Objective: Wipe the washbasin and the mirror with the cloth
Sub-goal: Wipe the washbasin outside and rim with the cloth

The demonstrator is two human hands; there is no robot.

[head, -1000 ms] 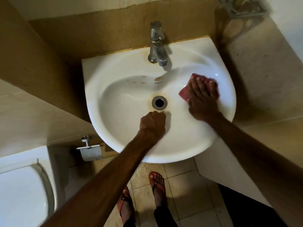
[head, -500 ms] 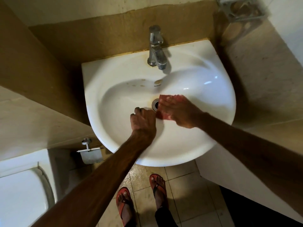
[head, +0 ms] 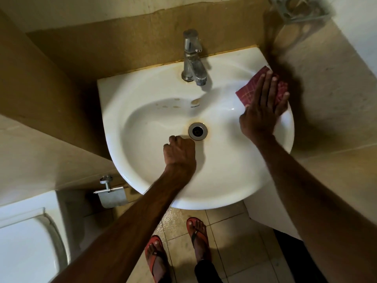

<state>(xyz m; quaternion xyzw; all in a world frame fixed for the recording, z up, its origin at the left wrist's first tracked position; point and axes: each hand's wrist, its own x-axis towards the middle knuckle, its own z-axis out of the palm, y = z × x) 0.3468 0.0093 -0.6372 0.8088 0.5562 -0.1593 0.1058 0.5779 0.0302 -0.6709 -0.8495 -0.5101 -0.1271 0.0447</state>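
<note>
A white washbasin fills the middle of the view, with a round steel drain at its bottom and brownish stains on the back slope. My right hand lies flat with spread fingers, pressing a dark red checked cloth onto the basin's right rim. My left hand is a closed fist resting inside the bowl, just left of and below the drain, holding nothing. No mirror is in view.
A chrome tap stands at the basin's back. A metal soap holder hangs on the wall at top right. A toilet and a paper holder sit at lower left. My sandalled feet stand on the tiled floor.
My right hand swept the cloth from the right side down to the drain, then back up to the basin's right rim. My left fist stayed near the drain.
</note>
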